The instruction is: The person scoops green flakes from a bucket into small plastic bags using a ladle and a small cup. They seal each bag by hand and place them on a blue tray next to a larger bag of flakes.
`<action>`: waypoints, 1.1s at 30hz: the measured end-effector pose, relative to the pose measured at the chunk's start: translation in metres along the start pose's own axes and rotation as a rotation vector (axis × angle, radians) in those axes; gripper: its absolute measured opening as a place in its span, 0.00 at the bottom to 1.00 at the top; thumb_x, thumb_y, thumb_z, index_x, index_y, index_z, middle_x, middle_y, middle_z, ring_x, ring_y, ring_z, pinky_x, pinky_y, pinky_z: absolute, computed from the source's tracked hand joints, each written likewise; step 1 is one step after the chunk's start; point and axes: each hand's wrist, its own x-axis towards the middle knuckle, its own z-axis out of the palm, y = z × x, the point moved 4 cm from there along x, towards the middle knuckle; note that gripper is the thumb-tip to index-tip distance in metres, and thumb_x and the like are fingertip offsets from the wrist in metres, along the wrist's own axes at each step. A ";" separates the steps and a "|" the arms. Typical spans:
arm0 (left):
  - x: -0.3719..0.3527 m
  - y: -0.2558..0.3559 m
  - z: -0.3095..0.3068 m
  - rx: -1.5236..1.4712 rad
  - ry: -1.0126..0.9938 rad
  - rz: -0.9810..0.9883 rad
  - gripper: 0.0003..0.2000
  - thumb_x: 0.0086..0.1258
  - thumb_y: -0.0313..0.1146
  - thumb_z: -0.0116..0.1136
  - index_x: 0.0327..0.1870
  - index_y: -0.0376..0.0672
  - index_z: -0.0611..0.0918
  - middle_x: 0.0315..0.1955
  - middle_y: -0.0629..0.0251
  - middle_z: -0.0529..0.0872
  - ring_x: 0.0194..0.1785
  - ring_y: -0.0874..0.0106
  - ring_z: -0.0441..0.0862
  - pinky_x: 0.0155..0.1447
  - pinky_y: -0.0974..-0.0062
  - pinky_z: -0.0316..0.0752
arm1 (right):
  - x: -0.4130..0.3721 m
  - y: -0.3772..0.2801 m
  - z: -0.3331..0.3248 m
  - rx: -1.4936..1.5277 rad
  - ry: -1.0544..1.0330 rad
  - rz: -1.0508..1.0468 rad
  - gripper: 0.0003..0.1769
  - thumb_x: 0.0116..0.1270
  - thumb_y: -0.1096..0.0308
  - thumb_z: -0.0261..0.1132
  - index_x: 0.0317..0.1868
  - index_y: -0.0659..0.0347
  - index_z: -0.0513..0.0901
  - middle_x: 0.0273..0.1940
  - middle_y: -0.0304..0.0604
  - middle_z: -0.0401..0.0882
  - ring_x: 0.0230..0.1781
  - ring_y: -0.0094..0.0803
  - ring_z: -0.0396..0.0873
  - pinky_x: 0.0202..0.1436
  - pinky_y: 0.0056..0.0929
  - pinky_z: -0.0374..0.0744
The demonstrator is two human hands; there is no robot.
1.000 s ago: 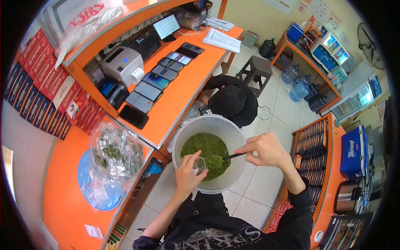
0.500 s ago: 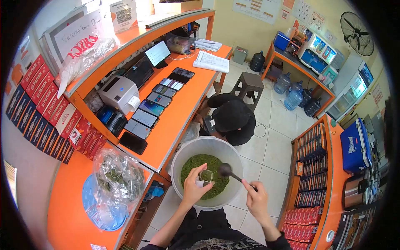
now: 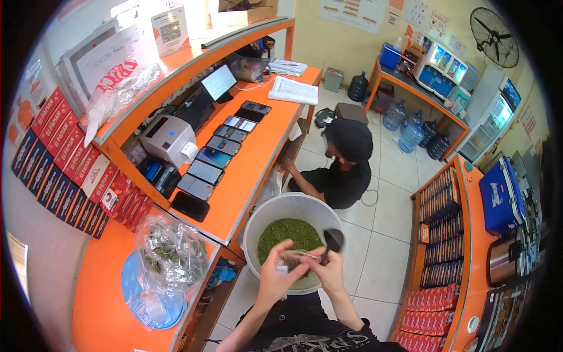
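A white round bucket [image 3: 253, 226] stands in front of me, part filled with chopped green leaf material [image 3: 288, 231]. Above it my left hand [image 3: 279, 271] is closed on a small clear plastic bag [image 3: 298, 254], held by its mouth. My right hand [image 3: 330, 273] grips a black ladle [image 3: 334, 239], its bowl tipped up over the bucket's right side. The right fingertips meet the bag's rim beside the left fingers. The bag's lower part is hidden by my hand.
A person in black [image 3: 343, 167] crouches just beyond the bucket. Several phones [image 3: 205, 171] lie on the orange counter [image 3: 252, 152] by a printer [image 3: 169, 139]. A clear bag of leaves [image 3: 170, 252] rests on a blue tray [image 3: 130, 281]. Shelves [image 3: 448, 234] stand at right.
My right hand has moved left to the small bag, raising the ladle's bowl upright. The left hand stays over the bucket. The crouching person has shifted and lifted their head.
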 end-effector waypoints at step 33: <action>-0.068 -0.007 -0.150 -1.103 0.907 0.152 0.18 0.65 0.32 0.53 0.56 0.49 0.66 0.50 0.56 0.76 0.54 0.64 0.75 0.55 0.66 0.74 | -0.012 0.044 0.212 -0.316 -0.858 -0.248 0.12 0.54 0.71 0.70 0.36 0.66 0.77 0.22 0.36 0.74 0.23 0.18 0.70 0.27 0.19 0.68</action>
